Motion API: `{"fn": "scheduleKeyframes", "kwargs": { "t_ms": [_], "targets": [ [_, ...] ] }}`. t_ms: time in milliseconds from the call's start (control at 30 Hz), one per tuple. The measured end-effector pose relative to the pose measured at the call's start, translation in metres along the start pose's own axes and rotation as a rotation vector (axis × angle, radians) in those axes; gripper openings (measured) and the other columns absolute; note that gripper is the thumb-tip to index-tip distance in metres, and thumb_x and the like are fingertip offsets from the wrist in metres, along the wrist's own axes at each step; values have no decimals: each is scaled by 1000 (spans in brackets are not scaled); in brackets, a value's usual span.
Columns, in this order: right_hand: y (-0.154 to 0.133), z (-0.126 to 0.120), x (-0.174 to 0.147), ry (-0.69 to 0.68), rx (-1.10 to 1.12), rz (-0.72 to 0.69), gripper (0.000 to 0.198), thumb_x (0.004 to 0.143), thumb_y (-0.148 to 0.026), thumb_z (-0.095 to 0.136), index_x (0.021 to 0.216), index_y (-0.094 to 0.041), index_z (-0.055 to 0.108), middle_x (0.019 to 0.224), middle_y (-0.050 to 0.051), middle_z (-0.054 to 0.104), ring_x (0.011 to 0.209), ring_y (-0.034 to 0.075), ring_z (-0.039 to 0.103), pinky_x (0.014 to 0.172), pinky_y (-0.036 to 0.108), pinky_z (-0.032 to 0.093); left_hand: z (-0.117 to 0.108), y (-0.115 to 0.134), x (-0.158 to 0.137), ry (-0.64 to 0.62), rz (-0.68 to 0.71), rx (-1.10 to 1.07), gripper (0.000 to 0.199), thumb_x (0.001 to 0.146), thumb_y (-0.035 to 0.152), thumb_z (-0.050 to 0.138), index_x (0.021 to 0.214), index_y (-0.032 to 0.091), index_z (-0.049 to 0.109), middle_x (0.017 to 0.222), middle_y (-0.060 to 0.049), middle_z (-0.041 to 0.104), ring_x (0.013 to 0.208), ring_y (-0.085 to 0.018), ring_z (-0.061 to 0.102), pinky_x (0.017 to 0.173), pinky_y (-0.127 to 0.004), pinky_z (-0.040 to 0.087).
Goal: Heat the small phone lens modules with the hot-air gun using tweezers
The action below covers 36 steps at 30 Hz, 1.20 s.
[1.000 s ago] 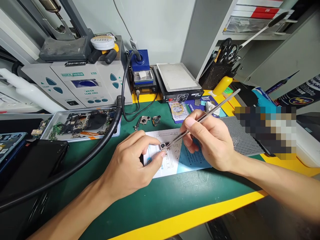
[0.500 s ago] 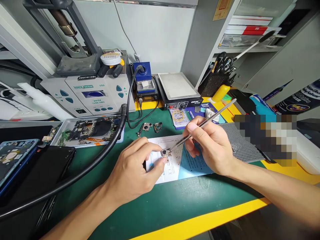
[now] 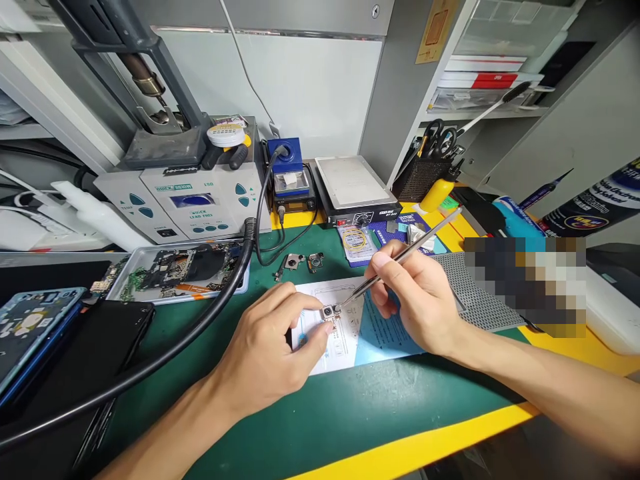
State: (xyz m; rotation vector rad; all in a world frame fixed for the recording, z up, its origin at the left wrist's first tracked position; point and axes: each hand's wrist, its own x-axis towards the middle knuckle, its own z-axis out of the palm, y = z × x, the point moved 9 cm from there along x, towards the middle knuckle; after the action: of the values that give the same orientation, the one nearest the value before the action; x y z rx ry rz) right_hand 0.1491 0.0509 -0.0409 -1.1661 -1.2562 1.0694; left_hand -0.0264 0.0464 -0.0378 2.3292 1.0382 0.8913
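Observation:
A small phone camera module (image 3: 327,312) with a dark round lens sits over a printed white and blue sheet (image 3: 350,347). My left hand (image 3: 280,340) pinches it at its left side between thumb and forefinger. My right hand (image 3: 413,293) holds a slim metal tool (image 3: 425,239) like a pen, slanting down to the left. Its fine tip is at the right edge of the module; I cannot tell whether it touches. Behind the sheet lie two more camera modules, one larger (image 3: 292,262) and one smaller (image 3: 315,261).
A thick black hose (image 3: 220,293) crosses the left side from a hot-air station (image 3: 193,207). A tray of circuit boards (image 3: 117,283) and stacked phones (image 3: 45,333) lie at left. Behind stand a soldering station (image 3: 287,175) and a heating plate (image 3: 355,180); a grey perforated mat (image 3: 480,293) is at right.
The camera view has shifted slightly, so the bench items appear lower. Both hands keep nearly the same pose at the module, with the tool tip still beside its right edge.

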Motion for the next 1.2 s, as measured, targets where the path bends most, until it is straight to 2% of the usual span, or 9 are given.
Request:
{"fn": "scheduleKeyframes", "kwargs": {
  "t_ms": [600,1200],
  "targets": [
    [3,-2,-1,8,-61,-1,35,101,-49,57,81,-20,53,56,-5,48,48,9,43,41,22,34,1,-1,-2,-1,14,3,10,90,21,65,97,16,69,84,-2,60,76,-12,55,68,-26,43],
    [0,3,-2,-28,-22,9,34,101,-48,56,81,-21,51,57,-6,45,47,9,40,41,22,32,2,-1,-2,8,31,20,14,90,21,65,103,16,66,79,0,52,71,-11,49,65,-27,41]
  ]
}}
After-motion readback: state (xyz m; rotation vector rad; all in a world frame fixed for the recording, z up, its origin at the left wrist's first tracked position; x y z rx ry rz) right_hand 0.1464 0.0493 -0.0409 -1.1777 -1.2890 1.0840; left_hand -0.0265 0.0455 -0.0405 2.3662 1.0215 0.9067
